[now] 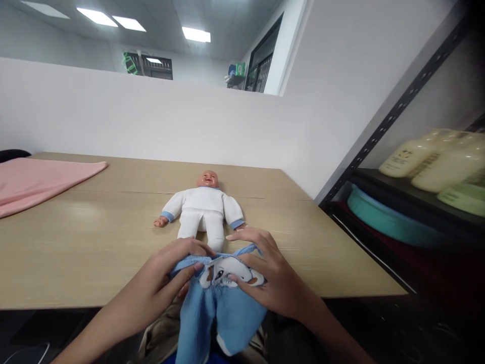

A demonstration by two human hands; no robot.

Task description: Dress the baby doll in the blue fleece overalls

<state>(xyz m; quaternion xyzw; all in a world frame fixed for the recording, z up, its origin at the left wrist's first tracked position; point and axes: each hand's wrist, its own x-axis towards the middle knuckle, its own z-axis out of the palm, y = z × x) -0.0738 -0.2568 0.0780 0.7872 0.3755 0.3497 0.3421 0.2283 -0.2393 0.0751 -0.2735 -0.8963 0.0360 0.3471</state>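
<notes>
Small blue baby trousers (240, 316) with a white animal face near the waist hang over the table's front edge. My left hand (172, 270) pinches the waistband at its left side, thumb in front. At the right side of the waistband, my right hand (261, 268) grips the cloth, its thumb on the animal face and its fingers behind. Just beyond lies a baby doll (202, 205) on its back, head away from me. It wears a white long-sleeved top with blue cuffs and white bottoms. The trousers hide its lower legs.
The doll lies on a wooden table (113, 258). A pink cloth (45, 179) is spread at the far left. On the right, a dark metal shelf holds pale bottles (424, 156) above a teal basin (390, 217). A white partition (151, 119) rises behind the table.
</notes>
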